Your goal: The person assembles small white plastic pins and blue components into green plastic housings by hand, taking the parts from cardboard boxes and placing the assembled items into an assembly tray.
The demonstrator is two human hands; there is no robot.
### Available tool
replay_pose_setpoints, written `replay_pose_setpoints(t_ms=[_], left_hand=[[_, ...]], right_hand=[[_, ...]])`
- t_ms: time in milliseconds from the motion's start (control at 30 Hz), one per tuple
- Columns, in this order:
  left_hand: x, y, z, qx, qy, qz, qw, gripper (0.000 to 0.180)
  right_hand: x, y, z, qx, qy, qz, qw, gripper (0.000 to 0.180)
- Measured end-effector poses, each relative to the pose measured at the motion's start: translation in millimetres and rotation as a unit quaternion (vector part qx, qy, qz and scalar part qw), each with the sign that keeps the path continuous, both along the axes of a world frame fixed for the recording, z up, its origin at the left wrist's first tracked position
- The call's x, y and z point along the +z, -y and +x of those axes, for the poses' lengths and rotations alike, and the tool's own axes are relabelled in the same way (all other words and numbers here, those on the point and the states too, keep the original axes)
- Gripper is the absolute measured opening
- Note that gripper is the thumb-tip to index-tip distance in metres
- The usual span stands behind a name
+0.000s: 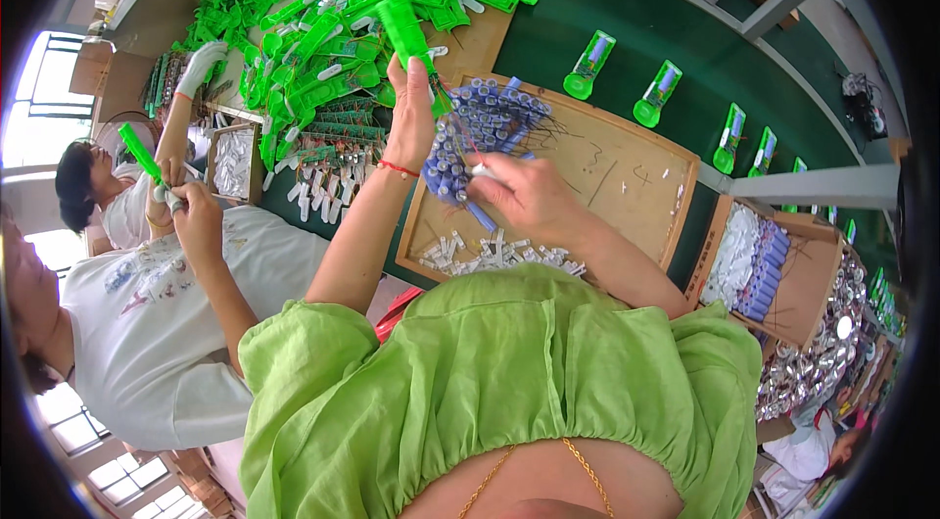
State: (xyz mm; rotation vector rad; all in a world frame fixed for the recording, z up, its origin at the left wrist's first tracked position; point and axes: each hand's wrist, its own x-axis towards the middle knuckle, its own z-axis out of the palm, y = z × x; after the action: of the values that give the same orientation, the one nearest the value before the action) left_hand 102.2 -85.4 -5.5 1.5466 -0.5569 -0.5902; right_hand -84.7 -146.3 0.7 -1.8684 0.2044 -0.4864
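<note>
My left hand (413, 113) is raised and closed round a bright green plastic flashlight shell (399, 22), its wide end pointing away from me. Thin wires trail below it. My right hand (529, 194) pinches a small white piece (481, 170) above the tray, close to a heap of blue-wrapped battery cells (475, 127) with dark leads. The cells lie in a shallow wooden tray (627, 142). Small white plastic parts (499, 253) are scattered along its near side. Left of the tray lie circuit boards (338, 127) with wires and white pieces.
A large pile of green shells (313, 10) covers the far left. Several green flashlight halves (589, 64) sit spaced on the dark green belt (548, 29). At right stands a cardboard box (808, 274) of cells and white parts. Two co-workers sit left; one holds a green shell (139, 152).
</note>
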Motion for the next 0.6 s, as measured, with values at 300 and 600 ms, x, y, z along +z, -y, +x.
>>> replay_pose_setpoints(t_ms=[300, 600], left_hand=[[-6, -67, -69, -0.337, -0.031, 0.103, 0.935, 0.046], [-3, -92, -116, -0.256, 0.240, 0.102, 0.931, 0.045]], right_hand=[[18, 29, -34, -0.201, 0.131, 0.388, 0.890, 0.027], [0, -12, -41, -0.135, 0.079, 0.533, 0.831, 0.024]])
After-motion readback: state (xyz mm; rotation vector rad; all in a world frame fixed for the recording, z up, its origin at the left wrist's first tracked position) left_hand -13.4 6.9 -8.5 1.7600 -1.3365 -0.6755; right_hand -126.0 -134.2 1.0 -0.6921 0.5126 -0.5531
